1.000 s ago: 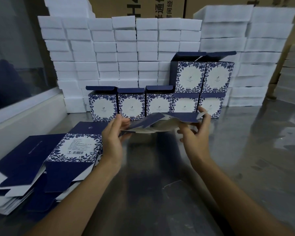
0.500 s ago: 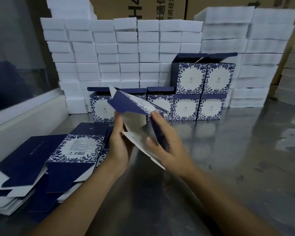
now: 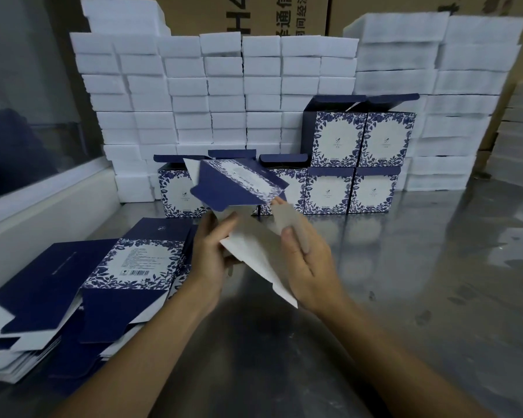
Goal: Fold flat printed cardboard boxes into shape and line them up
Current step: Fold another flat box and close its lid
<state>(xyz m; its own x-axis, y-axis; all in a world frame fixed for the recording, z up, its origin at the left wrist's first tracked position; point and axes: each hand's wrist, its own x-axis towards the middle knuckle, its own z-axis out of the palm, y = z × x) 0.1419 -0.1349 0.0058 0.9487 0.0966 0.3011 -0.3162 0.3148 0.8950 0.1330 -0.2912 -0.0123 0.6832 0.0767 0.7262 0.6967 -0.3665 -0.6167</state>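
This is a packing or warehouse workstation. Beyond the fingers (image 3: 224,227), white foam blocks (image 3: 194,95) stand stacked in tall even columns, with large brown shipping cartons (image 3: 284,16) printed in bold characters behind them. Folded blue-and-white boxes (image 3: 354,173) line up in rows in front of the foam. Left of the fingers lies a pile of flat box blanks (image 3: 73,297). Everything rests on a scuffed, reflective steel worktable (image 3: 420,282).
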